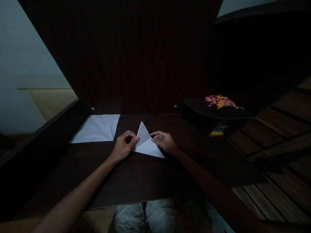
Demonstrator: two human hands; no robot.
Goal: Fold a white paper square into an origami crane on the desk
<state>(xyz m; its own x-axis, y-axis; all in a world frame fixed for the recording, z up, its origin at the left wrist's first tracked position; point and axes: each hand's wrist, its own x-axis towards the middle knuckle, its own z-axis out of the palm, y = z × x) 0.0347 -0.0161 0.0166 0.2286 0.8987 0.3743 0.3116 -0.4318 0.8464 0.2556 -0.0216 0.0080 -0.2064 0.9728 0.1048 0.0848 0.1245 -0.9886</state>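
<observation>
A: Where do we have the folded paper [145, 147]?
B: Around the middle of the bench [136, 181], nearer its far edge than its front edge, with a narrow tip towards the back panel [136, 58]. We cannot tell if it lies quite flat.
A: And our grip?
B: Our left hand [123, 145] pinches the paper's left edge, thumb uppermost; our right hand [166, 141] pinches the right edge.
A: Which step are we at?
B: Folding, we'd judge, lining up a crease. The next move seems to call for matched edges and light, even pressure, so that the layers don't slip.
A: What about the sheet [97, 127]?
B: We see it at the bench's far left corner, creased and well apart from our fingers.
A: Any brands or writing?
B: None we can read. Below the shelf [196, 105] with the coloured bits [221, 101], a bright item [217, 133] is too small and dark.
</observation>
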